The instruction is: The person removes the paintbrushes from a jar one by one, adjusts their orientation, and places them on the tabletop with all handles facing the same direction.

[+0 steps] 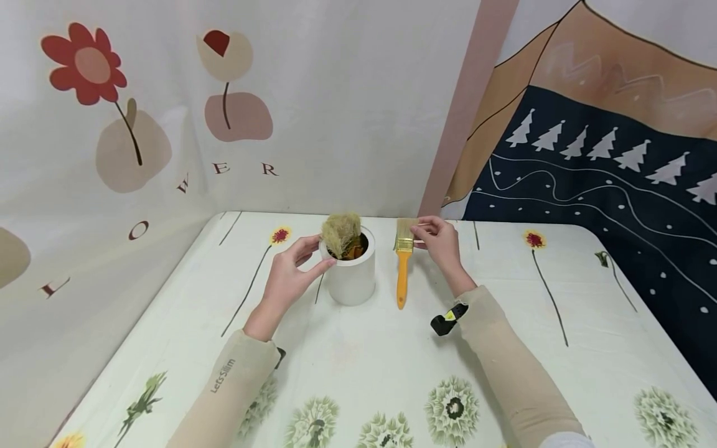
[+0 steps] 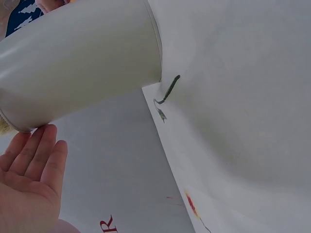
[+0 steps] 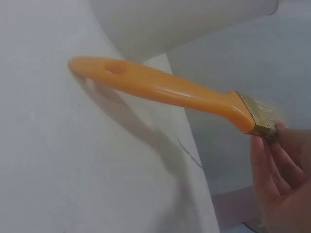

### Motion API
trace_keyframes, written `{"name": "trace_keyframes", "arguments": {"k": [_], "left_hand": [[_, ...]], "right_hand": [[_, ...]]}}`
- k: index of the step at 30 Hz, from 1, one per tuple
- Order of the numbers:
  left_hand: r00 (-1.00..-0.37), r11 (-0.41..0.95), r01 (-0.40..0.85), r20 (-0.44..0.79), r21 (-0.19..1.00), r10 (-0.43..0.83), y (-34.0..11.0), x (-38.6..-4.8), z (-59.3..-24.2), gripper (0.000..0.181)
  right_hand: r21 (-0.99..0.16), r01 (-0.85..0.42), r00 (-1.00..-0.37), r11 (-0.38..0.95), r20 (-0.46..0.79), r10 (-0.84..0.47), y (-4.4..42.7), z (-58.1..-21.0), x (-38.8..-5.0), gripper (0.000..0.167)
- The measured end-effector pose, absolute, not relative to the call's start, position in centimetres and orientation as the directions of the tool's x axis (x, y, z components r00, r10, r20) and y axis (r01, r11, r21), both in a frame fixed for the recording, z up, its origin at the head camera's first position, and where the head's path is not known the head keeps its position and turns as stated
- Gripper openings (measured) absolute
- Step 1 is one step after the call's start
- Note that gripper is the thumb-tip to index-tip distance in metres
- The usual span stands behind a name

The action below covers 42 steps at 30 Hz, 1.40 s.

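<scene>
A white cylindrical container stands on the table, open at the top. A fuzzy, pale yellow-green tuft sticks out of it, and something orange-brown shows lower inside. My left hand holds the container's rim from the left, thumb at the near side and fingers behind. In the left wrist view, the fingertips touch the rim. My right hand pinches a paintbrush near its metal band and bristles. Its orange handle points down toward the table, the end at or close to the surface.
A white floral cloth covers the table. Behind rises a pale wall hanging with flower prints and letters; a dark hanging with tree prints stands at the right.
</scene>
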<state>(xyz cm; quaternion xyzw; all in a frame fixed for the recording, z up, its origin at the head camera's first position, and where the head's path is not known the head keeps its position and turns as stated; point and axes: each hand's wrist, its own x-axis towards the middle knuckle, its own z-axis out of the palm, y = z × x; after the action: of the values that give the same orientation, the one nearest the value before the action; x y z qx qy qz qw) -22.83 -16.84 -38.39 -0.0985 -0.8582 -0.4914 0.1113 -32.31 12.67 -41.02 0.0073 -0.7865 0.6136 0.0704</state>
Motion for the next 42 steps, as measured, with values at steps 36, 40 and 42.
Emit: {"name": "trace_keyframes", "arguments": {"k": [36,40,42], "left_hand": [[-0.956,0.503,0.281,0.283,0.818,0.073,-16.9,-22.8,-38.3,0.057],[-0.956,0.503,0.28,0.284,0.818,0.072,-16.9,-22.7,-38.2,0.057],[-0.956,0.502,0.281,0.284,0.818,0.071,-16.9,-22.6,-38.1,0.056]], "right_hand": [[-0.899,0.033,-0.999,0.437,-0.019,0.037,12.2,-44.8,-33.2,0.024],[-0.876,0.026,-0.999,0.481,-0.008,0.039,12.1,-44.8,-33.3,0.023],[-0.871,0.032,-0.999,0.49,-0.012,0.043,12.1,-44.8,-33.3,0.023]]}}
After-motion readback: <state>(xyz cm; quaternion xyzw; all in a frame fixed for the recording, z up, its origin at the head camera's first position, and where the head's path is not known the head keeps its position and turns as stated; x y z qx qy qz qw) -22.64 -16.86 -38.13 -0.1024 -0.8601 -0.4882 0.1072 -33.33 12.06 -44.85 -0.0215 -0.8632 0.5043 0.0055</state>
